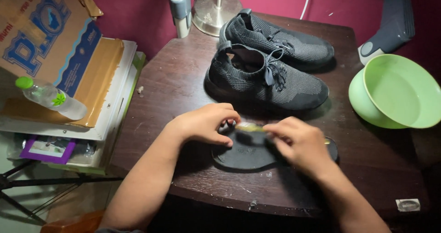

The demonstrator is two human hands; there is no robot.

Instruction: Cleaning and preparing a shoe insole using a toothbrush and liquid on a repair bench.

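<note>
Seen from above, two bare forearms reach onto a dark wooden table point(183, 76). Nearest, a black insole point(248, 152) lies flat near the table's front edge. The left hand point(202, 122) rests on the insole's left end, fingers curled. The right hand point(298, 143) covers its right half, fingers bent. Between their fingertips both hands pinch a small, thin yellowish strip point(250, 127) just above the insole; what it is cannot be made out. Beyond the hands stand two black knit shoes point(266, 79) side by side, toes pointing right. To the right sits a tilted green bowl point(395, 93). At far left, a plastic bottle point(50, 97) lies on stacked cardboard point(46, 31).
</note>
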